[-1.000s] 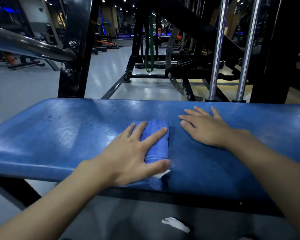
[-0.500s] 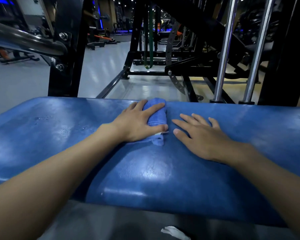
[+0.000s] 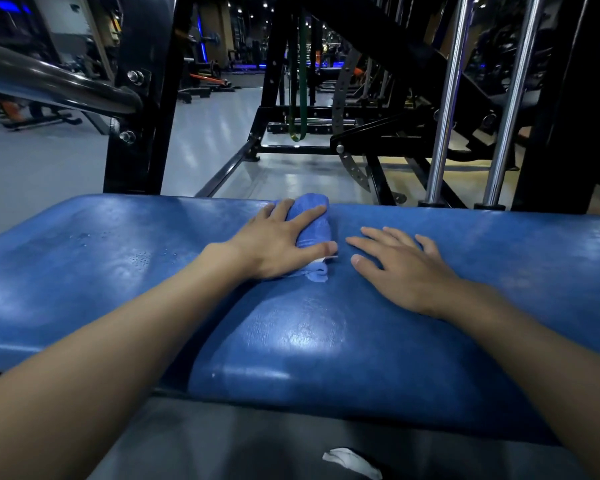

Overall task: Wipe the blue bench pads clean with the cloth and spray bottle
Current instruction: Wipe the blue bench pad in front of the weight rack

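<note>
Blue rolled cloth (image 3: 312,223) lay upper centre of the frame on the bench pad (image 3: 326,341), long axis pointing at the pad's far edge. The left hand (image 3: 274,247) pressed it, fingers straight and spread; the right hand (image 3: 402,268) lay flat alongside, empty.

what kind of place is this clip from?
Almost certainly a gym: a blue bench pad, chrome guide rods of a weight machine, and a green resistance band hanging behind.

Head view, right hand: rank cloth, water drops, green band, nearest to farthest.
1. Cloth, just left of the right hand, under the left hand.
2. Water drops, far left on the pad.
3. Green band, hanging well behind the pad.
</note>
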Available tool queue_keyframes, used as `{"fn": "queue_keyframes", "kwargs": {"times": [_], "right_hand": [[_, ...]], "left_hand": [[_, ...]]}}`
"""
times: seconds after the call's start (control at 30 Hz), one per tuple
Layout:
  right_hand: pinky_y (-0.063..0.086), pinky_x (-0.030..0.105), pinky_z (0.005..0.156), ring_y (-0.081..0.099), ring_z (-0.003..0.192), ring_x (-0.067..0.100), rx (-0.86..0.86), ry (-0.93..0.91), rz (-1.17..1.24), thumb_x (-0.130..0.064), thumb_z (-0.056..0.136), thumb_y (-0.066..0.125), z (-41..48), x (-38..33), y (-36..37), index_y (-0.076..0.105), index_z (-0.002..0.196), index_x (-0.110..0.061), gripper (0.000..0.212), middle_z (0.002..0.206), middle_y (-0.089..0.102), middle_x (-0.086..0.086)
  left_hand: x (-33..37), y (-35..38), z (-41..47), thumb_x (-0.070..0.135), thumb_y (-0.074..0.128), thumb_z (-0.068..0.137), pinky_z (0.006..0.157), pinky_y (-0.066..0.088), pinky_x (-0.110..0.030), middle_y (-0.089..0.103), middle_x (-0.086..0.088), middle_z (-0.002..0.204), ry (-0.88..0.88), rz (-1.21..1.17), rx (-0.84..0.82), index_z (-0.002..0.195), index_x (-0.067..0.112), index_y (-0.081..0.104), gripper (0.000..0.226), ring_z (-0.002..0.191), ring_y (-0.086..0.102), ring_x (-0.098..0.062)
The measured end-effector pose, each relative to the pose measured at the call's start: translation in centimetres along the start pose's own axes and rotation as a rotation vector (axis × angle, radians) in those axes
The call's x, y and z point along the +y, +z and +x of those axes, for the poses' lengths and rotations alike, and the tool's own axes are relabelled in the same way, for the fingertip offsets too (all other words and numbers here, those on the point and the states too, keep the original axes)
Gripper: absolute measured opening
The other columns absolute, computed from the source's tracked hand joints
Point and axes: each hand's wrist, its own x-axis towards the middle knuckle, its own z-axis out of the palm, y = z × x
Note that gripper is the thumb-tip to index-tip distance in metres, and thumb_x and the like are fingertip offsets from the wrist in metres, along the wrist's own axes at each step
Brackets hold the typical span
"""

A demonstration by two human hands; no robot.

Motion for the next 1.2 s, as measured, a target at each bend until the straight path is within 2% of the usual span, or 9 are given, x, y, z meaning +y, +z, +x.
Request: {"fn": "queue_keyframes", "kwargs": {"times": [0.2,0.27,0.37,0.53,0.7,0.87,1.03,1.1,1.2], "right_hand": [[0.0,0.055,0.119,0.005,0.151,0.012,-0.012,-0.004,-0.01,-0.055,0.102,0.02,-0.4,-0.4,-0.4,0.025,0.151,-0.046,0.05,0.163,0.012,-0.016],[-0.003,0.059,0.118,0.005,0.151,0.013,-0.033,0.009,-0.031,-0.057,0.102,0.02,-0.4,-0.5,-0.6,0.025,0.15,-0.046,0.05,0.163,0.013,-0.016],[-0.008,0.062,0.116,0.005,0.152,0.015,-0.025,0.022,-0.064,-0.06,0.1,0.022,-0.1,-0.9,-1.3,0.031,0.148,-0.044,0.051,0.163,0.017,-0.015],[-0.008,0.056,0.119,0.001,0.152,0.011,0.006,0.009,0.051,-0.058,0.101,0.02,1.1,-1.6,-1.3,0.023,0.153,-0.042,0.055,0.164,0.01,-0.015],[-0.004,0.058,0.118,0.0,0.152,0.014,-0.048,0.009,-0.051,-0.061,0.099,0.014,2.3,-1.7,0.3,0.017,0.153,-0.045,0.056,0.165,0.004,-0.016],[-0.003,0.056,0.119,-0.002,0.152,0.013,-0.017,0.005,-0.047,-0.058,0.101,0.013,2.4,-1.5,0.6,0.017,0.152,-0.045,0.053,0.164,0.003,-0.017],[-0.001,0.053,0.119,0.001,0.151,0.011,0.024,0.0,-0.012,-0.059,0.099,0.015,2.3,-1.4,0.7,0.022,0.151,-0.046,0.053,0.164,0.008,-0.019],[-0.001,0.053,0.119,0.002,0.151,0.01,0.026,0.006,0.001,-0.059,0.099,0.017,2.2,-1.3,0.7,0.024,0.15,-0.046,0.053,0.163,0.01,-0.019],[-0.001,0.052,0.12,0.002,0.151,0.009,0.017,0.013,0.009,-0.059,0.099,0.016,2.2,-1.4,0.7,0.024,0.151,-0.046,0.054,0.163,0.01,-0.019]], "left_hand": [[1.8,-0.1,-9.4,0.096,0.018,0.063,0.124,0.008,-0.044,0.003,0.001,0.166,0.082,0.035,-0.053,0.151,0.057,0.0,0.098,0.153,-0.001,-0.021],[2.0,0.1,-11.7,0.097,0.023,0.061,0.124,0.009,-0.043,0.0,0.007,0.165,0.097,0.065,-0.062,0.15,0.058,-0.003,0.101,0.153,-0.005,-0.018],[2.2,0.4,-12.8,0.096,0.029,0.058,0.124,0.009,-0.04,0.002,0.005,0.165,0.115,0.109,-0.009,0.15,0.057,-0.003,0.105,0.153,-0.003,-0.019],[1.3,0.4,-10.6,0.092,0.035,0.06,0.123,0.014,-0.042,0.011,0.003,0.163,0.142,0.076,0.036,0.149,0.059,0.003,0.101,0.151,0.006,-0.019],[-0.5,-0.1,-4.8,0.09,0.038,0.059,0.122,0.016,-0.044,0.017,0.001,0.161,0.091,0.02,0.043,0.15,0.057,0.012,0.1,0.149,0.013,-0.018],[-3.1,-0.6,3.0,0.088,0.045,0.066,0.122,0.016,-0.046,0.018,0.001,0.162,0.033,-0.007,0.053,0.147,0.059,0.014,0.091,0.15,0.016,-0.024],[-3.7,-1.0,7.9,0.082,0.05,0.074,0.116,0.026,-0.045,0.033,0.0,0.153,-0.085,-0.008,0.096,0.147,0.056,0.021,0.083,0.141,0.03,-0.031],[-3.7,-0.8,7.5,0.08,0.051,0.077,0.115,0.025,-0.043,0.033,0.0,0.153,-0.076,-0.002,0.087,0.148,0.054,0.022,0.082,0.142,0.03,-0.031],[-3.1,-0.8,4.9,0.078,0.052,0.08,0.119,0.018,-0.042,0.024,0.001,0.159,-0.044,-0.003,0.06,0.151,0.051,0.021,0.082,0.148,0.018,-0.027]]}}
